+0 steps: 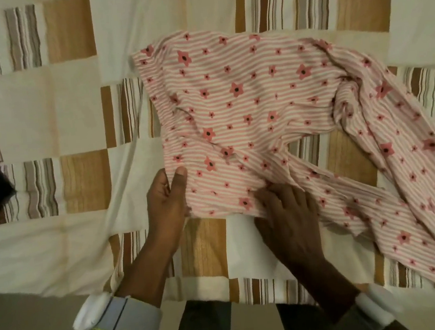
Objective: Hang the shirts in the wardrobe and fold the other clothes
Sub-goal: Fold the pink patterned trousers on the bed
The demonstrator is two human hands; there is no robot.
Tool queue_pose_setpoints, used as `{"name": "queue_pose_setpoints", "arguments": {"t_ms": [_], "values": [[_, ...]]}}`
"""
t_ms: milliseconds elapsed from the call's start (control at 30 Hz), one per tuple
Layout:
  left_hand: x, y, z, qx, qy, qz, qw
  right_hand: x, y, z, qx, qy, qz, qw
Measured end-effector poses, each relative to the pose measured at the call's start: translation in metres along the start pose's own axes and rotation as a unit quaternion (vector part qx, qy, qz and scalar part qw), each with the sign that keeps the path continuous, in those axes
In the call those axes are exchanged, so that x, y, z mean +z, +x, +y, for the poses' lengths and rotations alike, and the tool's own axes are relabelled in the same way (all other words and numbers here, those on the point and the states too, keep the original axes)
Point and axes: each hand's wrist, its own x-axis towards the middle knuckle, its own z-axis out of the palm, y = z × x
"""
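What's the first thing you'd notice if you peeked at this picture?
The pink striped garment with flowers grabs the eye, spread over the middle and right of the patchwork bedspread. Next come the two hands at its near edge: the left hand pinches the corner with its thumb on top, and the right hand rests flat on the fabric.

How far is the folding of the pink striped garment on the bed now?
Early stage. Done: the pink flowered garment lies spread on the patchwork bedcover. In hand: the left hand pinches its near left edge, and the right hand presses on the near hem. Left: its right part still trails loose and crumpled; no neat fold shows yet. No wardrobe is in view.
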Motion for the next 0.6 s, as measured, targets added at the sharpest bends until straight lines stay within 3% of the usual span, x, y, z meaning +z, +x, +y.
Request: {"name": "queue_pose_setpoints", "arguments": {"t_ms": [100, 233, 333, 433, 500, 600], "values": [[-0.02, 0.0, 0.015, 0.099, 0.119, 0.042, 0.987, -0.026, 0.014, -0.006, -0.027, 0.116, -0.022, 0.993], [-0.067, 0.005, 0.029, 0.088, 0.217, 0.027, 0.972, -0.057, 0.012, -0.028, -0.07, 0.244, -0.144, 0.956], [-0.093, 0.001, 0.017, 0.072, 0.283, 0.027, 0.956, -0.046, -0.002, -0.048, -0.116, 0.227, -0.193, 0.948], [-0.108, -0.002, -0.004, 0.03, 0.382, -0.002, 0.924, -0.015, -0.017, -0.053, -0.104, 0.196, -0.233, 0.947], [-0.111, -0.005, -0.011, 0.026, 0.449, -0.007, 0.893, 0.005, -0.028, -0.051, -0.114, 0.168, -0.225, 0.953], [-0.104, -0.01, -0.011, 0.079, 0.474, 0.057, 0.875, 0.016, -0.034, -0.051, -0.101, 0.164, -0.195, 0.962]]}}
